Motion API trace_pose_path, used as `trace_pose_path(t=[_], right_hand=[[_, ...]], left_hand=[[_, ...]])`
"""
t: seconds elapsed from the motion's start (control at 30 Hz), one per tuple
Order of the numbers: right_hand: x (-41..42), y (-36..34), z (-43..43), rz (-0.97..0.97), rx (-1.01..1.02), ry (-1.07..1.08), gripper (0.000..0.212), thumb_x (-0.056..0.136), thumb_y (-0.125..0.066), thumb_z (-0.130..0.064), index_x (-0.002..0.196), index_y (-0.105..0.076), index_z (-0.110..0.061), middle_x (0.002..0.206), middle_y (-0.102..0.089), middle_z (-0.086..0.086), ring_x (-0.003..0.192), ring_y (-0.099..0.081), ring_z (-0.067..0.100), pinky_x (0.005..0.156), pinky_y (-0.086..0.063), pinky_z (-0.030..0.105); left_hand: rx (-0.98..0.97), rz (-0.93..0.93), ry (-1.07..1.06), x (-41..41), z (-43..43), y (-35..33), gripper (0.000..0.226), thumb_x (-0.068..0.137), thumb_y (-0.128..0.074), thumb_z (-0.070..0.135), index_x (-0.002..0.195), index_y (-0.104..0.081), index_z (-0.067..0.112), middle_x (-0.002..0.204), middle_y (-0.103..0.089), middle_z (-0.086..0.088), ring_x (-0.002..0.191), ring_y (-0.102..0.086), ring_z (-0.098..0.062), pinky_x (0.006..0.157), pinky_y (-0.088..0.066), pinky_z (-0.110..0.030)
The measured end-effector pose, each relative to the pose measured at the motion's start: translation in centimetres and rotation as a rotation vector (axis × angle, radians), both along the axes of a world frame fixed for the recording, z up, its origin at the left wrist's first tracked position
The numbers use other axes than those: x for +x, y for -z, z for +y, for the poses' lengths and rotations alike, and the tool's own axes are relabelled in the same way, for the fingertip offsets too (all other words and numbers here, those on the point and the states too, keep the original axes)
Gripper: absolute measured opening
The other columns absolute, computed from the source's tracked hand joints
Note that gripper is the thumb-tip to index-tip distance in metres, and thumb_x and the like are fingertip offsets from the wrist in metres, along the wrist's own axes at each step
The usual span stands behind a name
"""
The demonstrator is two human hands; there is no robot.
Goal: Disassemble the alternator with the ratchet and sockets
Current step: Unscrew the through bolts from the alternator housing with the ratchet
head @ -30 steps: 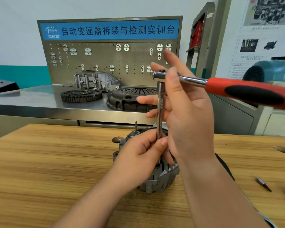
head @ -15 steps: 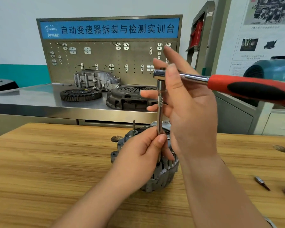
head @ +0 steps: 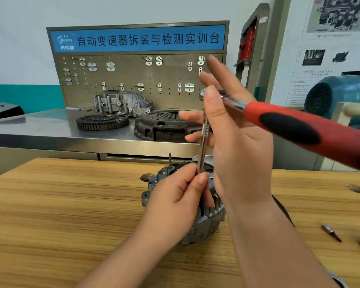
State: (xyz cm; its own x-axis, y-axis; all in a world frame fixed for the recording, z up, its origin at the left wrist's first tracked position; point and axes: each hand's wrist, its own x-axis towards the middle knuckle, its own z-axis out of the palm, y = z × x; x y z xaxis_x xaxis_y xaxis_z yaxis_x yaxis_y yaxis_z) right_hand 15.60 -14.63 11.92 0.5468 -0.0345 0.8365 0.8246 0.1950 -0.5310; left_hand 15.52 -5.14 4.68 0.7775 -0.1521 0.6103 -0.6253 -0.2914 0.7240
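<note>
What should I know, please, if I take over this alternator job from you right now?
Left hand pinches the lower end of the extension bar, held upright over the alternator.
Right hand grips the ratchet at its head, thumb across it.
Alternator stands on the wooden table; a loose bit lies to its right.
Done: tool assembled; its tip is hidden. Left: loosen the fasteners; housing looks unopened.

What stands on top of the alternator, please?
On the alternator a thin stud stands upright, and the extension bar of the ratchet reaches down to it. The left hand pinches the bar's lower end and hides where it meets the housing.
</note>
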Motion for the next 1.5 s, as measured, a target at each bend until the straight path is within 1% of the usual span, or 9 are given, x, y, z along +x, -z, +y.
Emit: trace_pose_path(t=[0.2, 0.3, 0.4, 0.53, 0.67, 0.83, 1.1, 1.3, 1.5], right_hand=[[0.27, 0.11, 0.23, 0.266, 0.158, -0.311, 0.036, 0.093, -0.043, -0.047, 0.122, -0.056, -0.03, 0.114, -0.071, 0.001, 0.065, -0.072, 0.02, 0.052, -0.054, 0.023], [0.42, 0.24, 0.36, 0.337, 0.156, -0.315, 0.04, 0.098, -0.035, -0.048, 0.121, -0.058, -0.024, 0.102, -0.075, 0.005, 0.06, -0.07, 0.019, 0.05, -0.054, 0.024], [0.32, 0.46, 0.67, 0.241, 0.122, -0.19, 0.026, 0.094, -0.048, -0.041, 0.113, -0.064, -0.034, 0.093, -0.072, -0.006, 0.071, -0.071, 0.017, 0.052, -0.052, 0.021], [0.03, 0.22, 0.77, 0.07, 0.041, -0.118, 0.029, 0.092, -0.058, -0.028, 0.116, -0.062, -0.044, 0.116, -0.066, -0.011, 0.083, -0.07, 0.013, 0.059, -0.052, 0.019], [0.0, 0.05, 0.75, 0.169, 0.084, -0.229, 0.033, 0.093, -0.049, -0.034, 0.122, -0.061, -0.028, 0.122, -0.066, 0.005, 0.073, -0.071, 0.012, 0.055, -0.053, 0.019], [0.06, 0.26, 0.36, 0.282, 0.214, -0.315, 0.032, 0.097, -0.04, -0.04, 0.119, -0.059, -0.027, 0.1, -0.074, 0.004, 0.065, -0.069, 0.017, 0.053, -0.053, 0.023], [-0.23, 0.1, 0.75, 0.059, 0.069, -0.148, 0.027, 0.093, -0.052, -0.025, 0.117, -0.06, -0.036, 0.128, -0.063, -0.002, 0.099, -0.068, 0.015, 0.065, -0.053, 0.022], [0.14, 0.06, 0.4, 0.316, 0.122, -0.389, 0.048, 0.096, -0.03, -0.049, 0.128, -0.054, -0.022, 0.101, -0.074, 0.007, 0.081, -0.071, 0.022, 0.059, -0.055, 0.025], [0.03, 0.18, 0.68, 0.172, 0.117, -0.211, 0.029, 0.092, -0.052, -0.036, 0.118, -0.064, -0.035, 0.097, -0.067, 0.0, 0.084, -0.064, 0.015, 0.061, -0.053, 0.023]], left_hand=[[-0.091, 0.067, 0.138, -0.25, 0.32, 0.04, 0.045, 0.087, -0.04, 0.051, 0.092, -0.062, 0.012, 0.083, -0.07, -0.002, 0.08, -0.059, -0.041, 0.073, -0.05, -0.056], [-0.016, 0.027, 0.101, -0.14, 0.15, 0.13, 0.038, 0.088, -0.038, 0.05, 0.098, -0.061, 0.02, 0.089, -0.07, 0.002, 0.085, -0.064, -0.02, 0.081, -0.051, -0.042], [0.001, 0.005, 0.043, 0.06, 0.01, 0.21, 0.023, 0.091, -0.04, 0.039, 0.094, -0.06, 0.027, 0.075, -0.066, 0.013, 0.068, -0.058, -0.002, 0.063, -0.047, -0.019], [-0.038, 0.02, 0.034, 0.0, -0.36, 0.17, 0.021, 0.089, -0.041, 0.034, 0.082, -0.06, 0.03, 0.067, -0.063, 0.008, 0.06, -0.053, -0.009, 0.057, -0.043, -0.026], [-0.042, -0.008, 0.036, 0.08, -0.21, 0.07, 0.019, 0.089, -0.045, 0.031, 0.079, -0.06, 0.025, 0.061, -0.061, 0.013, 0.054, -0.05, -0.001, 0.052, -0.04, -0.015], [-0.054, 0.045, 0.148, -0.07, 0.38, -0.06, 0.039, 0.09, -0.042, 0.048, 0.08, -0.058, 0.014, 0.065, -0.064, 0.001, 0.065, -0.058, -0.033, 0.066, -0.048, -0.053], [-0.044, 0.035, 0.056, 0.01, 0.19, -0.18, 0.029, 0.09, -0.041, 0.037, 0.076, -0.058, 0.019, 0.06, -0.064, 0.004, 0.06, -0.059, -0.031, 0.057, -0.046, -0.04], [-0.031, 0.017, 0.132, -0.12, 0.48, -0.07, 0.04, 0.089, -0.037, 0.051, 0.091, -0.06, 0.018, 0.075, -0.067, 0.007, 0.068, -0.058, -0.02, 0.066, -0.05, -0.033], [-0.009, -0.01, 0.068, 0.02, 0.16, -0.07, 0.03, 0.091, -0.04, 0.033, 0.087, -0.061, 0.012, 0.065, -0.062, 0.015, 0.055, -0.049, -0.01, 0.053, -0.039, -0.014]])
